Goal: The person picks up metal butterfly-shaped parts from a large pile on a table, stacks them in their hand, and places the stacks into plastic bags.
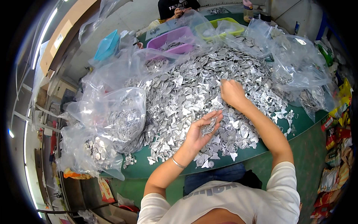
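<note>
- White-sleeved shoulders and both bare forearms come in from the lower edge, reaching over a green table (pixel 246 155).
- Fingers of the left hand (pixel 201 130) are curled loosely upward, palm up, cupping a small bunch of silvery metal pieces (pixel 209 127); the fingertips are a little apart, not clamped shut.
- On that wrist sits a thin silver bangle (pixel 178 162).
- Fingers of the right hand (pixel 231 91) are bent down into the heap, tips drawn together on the pieces beneath them; whether they pinch one piece I cannot tell.
- Both hands work over a big heap of flat metal cut-outs (pixel 186 89), round discs and winged shapes mixed, which covers most of the table and spills to its near rim.
- Left of the heap stand clear plastic bags (pixel 119 115) part-filled with the same pieces; more clear bags (pixel 294 63) lie at the right.
- Beyond the heap are a purple tub (pixel 171 39), a yellow-green tub (pixel 220 27) and a blue container (pixel 107 45).
- At the far side another person's hands (pixel 181 11) are busy, well apart from the worker's own.
</note>
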Tool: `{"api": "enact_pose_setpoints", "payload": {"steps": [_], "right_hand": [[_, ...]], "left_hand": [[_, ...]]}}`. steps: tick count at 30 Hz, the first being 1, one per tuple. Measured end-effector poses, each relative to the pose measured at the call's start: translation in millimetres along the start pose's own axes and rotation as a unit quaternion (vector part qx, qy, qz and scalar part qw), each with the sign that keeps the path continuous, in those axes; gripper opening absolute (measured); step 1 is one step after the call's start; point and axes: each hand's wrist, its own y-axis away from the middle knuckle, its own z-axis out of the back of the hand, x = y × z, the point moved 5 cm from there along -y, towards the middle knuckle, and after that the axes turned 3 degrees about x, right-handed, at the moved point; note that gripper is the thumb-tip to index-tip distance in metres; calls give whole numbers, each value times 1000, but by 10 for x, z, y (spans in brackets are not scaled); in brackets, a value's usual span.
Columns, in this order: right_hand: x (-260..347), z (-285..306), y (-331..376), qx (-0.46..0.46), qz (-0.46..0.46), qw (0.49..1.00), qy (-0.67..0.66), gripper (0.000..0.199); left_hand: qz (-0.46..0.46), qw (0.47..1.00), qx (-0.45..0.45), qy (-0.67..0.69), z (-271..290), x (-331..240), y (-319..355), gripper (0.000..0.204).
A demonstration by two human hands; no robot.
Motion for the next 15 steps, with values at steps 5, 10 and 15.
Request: {"api": "enact_pose_setpoints", "payload": {"steps": [5,10,15], "right_hand": [[117,-184,-145,88,-2,993,82,16],[82,-297,-95,-28,-17,995,95,13],[69,-158,-52,-12,-42,999,13,19]], "left_hand": [[-4,997,-22,80,108,136,123,31],[4,992,8,127,180,272,231,26],[2,987,5,162,190,385,307,24]]}}
